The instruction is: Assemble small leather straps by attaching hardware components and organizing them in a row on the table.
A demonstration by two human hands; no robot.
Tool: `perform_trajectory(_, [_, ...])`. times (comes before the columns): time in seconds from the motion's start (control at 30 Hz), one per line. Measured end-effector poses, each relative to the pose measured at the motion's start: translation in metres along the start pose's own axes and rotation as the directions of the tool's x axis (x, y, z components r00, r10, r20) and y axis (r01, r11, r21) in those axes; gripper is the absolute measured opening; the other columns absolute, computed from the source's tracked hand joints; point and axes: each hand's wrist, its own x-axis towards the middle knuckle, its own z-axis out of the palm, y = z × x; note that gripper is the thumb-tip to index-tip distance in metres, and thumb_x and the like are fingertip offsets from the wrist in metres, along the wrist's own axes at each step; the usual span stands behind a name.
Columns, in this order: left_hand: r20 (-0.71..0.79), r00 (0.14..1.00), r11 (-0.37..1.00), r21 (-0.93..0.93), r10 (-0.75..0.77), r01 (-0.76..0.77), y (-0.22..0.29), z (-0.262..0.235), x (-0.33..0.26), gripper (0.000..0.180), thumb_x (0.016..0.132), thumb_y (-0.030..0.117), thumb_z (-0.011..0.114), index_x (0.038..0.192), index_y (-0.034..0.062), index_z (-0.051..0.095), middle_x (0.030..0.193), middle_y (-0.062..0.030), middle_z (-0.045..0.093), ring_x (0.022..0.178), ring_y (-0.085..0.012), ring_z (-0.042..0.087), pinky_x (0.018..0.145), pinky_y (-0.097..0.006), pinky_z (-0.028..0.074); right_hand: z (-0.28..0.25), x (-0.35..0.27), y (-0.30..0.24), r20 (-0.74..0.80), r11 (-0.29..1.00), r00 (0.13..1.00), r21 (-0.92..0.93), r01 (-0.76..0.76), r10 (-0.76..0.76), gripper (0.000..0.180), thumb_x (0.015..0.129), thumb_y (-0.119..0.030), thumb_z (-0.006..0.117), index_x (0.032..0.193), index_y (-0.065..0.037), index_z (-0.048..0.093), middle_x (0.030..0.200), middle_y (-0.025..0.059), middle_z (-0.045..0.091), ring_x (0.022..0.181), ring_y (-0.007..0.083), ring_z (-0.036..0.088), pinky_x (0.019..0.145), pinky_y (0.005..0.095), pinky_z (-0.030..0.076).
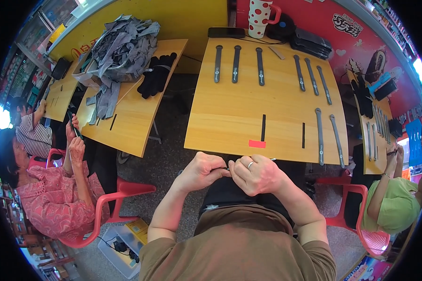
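Observation:
My left hand [203, 171] and my right hand [255, 175] meet just off the table's near edge, above my lap. Both are closed, thumbs and fingers pinched together. Between them shows a short bit of a thin dark piece [228, 169]; the rest is hidden in my fingers, so its kind is unclear. A slim pale tip [273, 159] pokes out beyond my right hand. On the wooden table [225, 122] lie several flat grey straps with rounded, holed ends, including a strap [320, 136] at the right and a strap [260, 66] farther back.
Black tape marks [263, 127] and red tape [257, 144] are on the tabletop. At the back stand a dotted tumbler [259, 18] and a dark stack [311, 43]. Grey fabric pieces [122, 47] heap on the left table. People in pink [56, 196] and green [394, 206] sit either side.

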Motion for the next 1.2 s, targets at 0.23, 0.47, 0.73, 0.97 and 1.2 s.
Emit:
perform_trajectory(0.23, [0.197, 0.977, 0.977, 0.209, -0.086, 0.044, -0.008, 0.005, 0.002, 0.02, 0.076, 0.01, 0.07, 0.068, 0.0003, 0.055, 0.066, -0.0164, 0.057, 0.065, -0.0355, 0.059, 0.057, -0.041, 0.045, 0.0, -0.006, -0.007, 0.3, 0.987, 0.94, 0.029, 0.16, -0.161, 0.02, 0.067, -0.02, 0.061, 0.076, -0.001, 0.064, 0.069, 0.003, 0.052, 0.063, 0.0148, 0.05, 0.048, 0.0254, 0.036])
perform_trajectory(0.47, [0.102, 0.991, 0.995, 0.051, -0.091, 0.087, -0.01, -0.003, 0.004, 0.019, 0.079, 0.011, 0.069, 0.072, -0.001, 0.057, 0.066, -0.0153, 0.057, 0.063, -0.033, 0.057, 0.057, -0.038, 0.044, 0.011, -0.013, -0.016, 0.028, 0.995, 0.995, -0.006, -0.098, 0.098, 0.018, 0.069, -0.008, 0.066, 0.084, 0.002, 0.063, 0.072, 0.0054, 0.054, 0.066, 0.0156, 0.056, 0.051, 0.0244, 0.043])
perform_trajectory(0.73, [0.103, 0.987, 0.985, -0.115, -0.12, 0.132, -0.004, -0.012, -0.001, 0.009, 0.085, 0.008, 0.066, 0.086, -0.0015, 0.064, 0.073, -0.0117, 0.061, 0.065, -0.0258, 0.058, 0.062, -0.033, 0.045, 0.016, -0.014, -0.029, -0.018, 0.913, 0.924, 0.164, -0.373, 0.381, 0.028, 0.069, -0.007, 0.062, 0.094, 0.007, 0.063, 0.076, 0.009, 0.051, 0.066, 0.0193, 0.054, 0.054, 0.0279, 0.045])
perform_trajectory(0.97, [0.17, 0.903, 0.811, -0.398, -0.394, 0.429, -0.012, -0.002, -0.006, 0.009, 0.09, 0.007, 0.061, 0.092, 0.0, 0.066, 0.075, -0.0039, 0.063, 0.069, -0.0095, 0.058, 0.061, -0.025, 0.046, 0.014, -0.019, -0.031, 0.073, 0.874, 0.893, 0.182, -0.451, 0.445, 0.033, 0.068, -0.009, 0.06, 0.097, 0.005, 0.062, 0.075, 0.0066, 0.05, 0.065, 0.0188, 0.054, 0.054, 0.0291, 0.044])
perform_trajectory(1.2, [0.069, 0.906, 0.863, -0.281, -0.418, 0.42, -0.004, 0.002, -0.005, 0.009, 0.088, 0.007, 0.065, 0.081, 0.0007, 0.066, 0.065, -0.0018, 0.062, 0.055, -0.007, 0.055, 0.05, -0.024, 0.044, -0.001, -0.019, -0.031, 0.114, 0.886, 0.891, 0.111, -0.45, 0.439, 0.029, 0.068, -0.012, 0.059, 0.094, 0.001, 0.064, 0.072, 0.0038, 0.051, 0.06, 0.0151, 0.053, 0.048, 0.0278, 0.04])
